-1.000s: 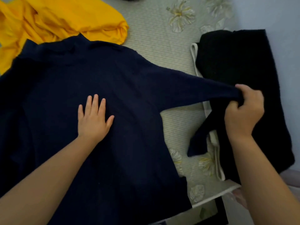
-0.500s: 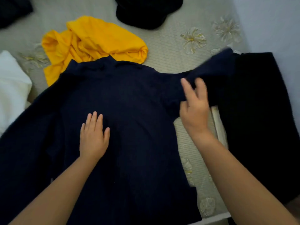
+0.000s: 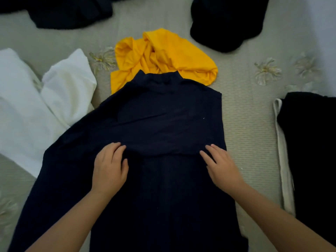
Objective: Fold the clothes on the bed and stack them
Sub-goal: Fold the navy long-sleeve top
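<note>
Both hands lie flat on the navy top [image 3: 163,128], fingers straight and holding nothing: the left hand [image 3: 109,166] presses the cloth at the folded sleeve's lower edge, the right hand [image 3: 221,166] rests at that edge near the top's right side. The top lies spread at the bed's [image 3: 249,124] centre, its right sleeve folded across the chest, collar at 12 o'clock. A yellow garment [image 3: 163,55] sits just past the collar. White cloth [image 3: 27,106] lies at 9 o'clock, a folded black stack [image 3: 309,151] at 3 o'clock, and dark clothes [image 3: 227,20] at 1 o'clock.
</note>
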### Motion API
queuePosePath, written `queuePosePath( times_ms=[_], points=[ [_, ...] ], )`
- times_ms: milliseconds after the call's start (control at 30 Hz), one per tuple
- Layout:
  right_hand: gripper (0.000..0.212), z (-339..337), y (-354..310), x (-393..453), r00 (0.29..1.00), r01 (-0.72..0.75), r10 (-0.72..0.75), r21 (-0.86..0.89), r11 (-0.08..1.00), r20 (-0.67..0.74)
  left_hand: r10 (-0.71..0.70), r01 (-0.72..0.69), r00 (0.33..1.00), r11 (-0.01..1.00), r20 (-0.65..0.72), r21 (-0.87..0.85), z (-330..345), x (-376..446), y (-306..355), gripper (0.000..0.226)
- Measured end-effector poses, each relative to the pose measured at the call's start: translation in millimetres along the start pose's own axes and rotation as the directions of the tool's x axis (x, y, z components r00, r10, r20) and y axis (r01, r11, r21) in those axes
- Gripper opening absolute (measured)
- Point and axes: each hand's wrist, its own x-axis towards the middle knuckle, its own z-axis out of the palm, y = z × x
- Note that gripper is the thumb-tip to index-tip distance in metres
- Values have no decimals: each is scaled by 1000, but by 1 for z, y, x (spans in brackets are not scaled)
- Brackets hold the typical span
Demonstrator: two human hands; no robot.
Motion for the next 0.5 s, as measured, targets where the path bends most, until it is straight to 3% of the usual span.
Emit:
queuePosePath(
  times_ms=[67,133,233,333,433,500],
  points=[
    [68,-2,15,10,993,-118,118,-33,992,-10,25,-25,1000,1000,-3,6,4,21,6,37],
    [70,-3,25,20,994,-106,104,-76,991,-20,34,-34,999,999,1,37,8,40,9,36],
    [57,-6,37,31,997,-27,17,-136,990,-75,-70,65,996,994,52,85,16,65,6,41],
    [42,-7,58,32,988,-114,103,-93,989,-119,-159,136,978,977,134,162,25,83,-3,44],
    [42,-4,72,23,980,-198,198,-65,978,-4,-140,86,957,973,254,214,31,92,-2,29],
    [41,-5,74,20,935,-274,287,-89,958,209,-129,80,958,978,255,194,30,95,2,17]
  ],
)
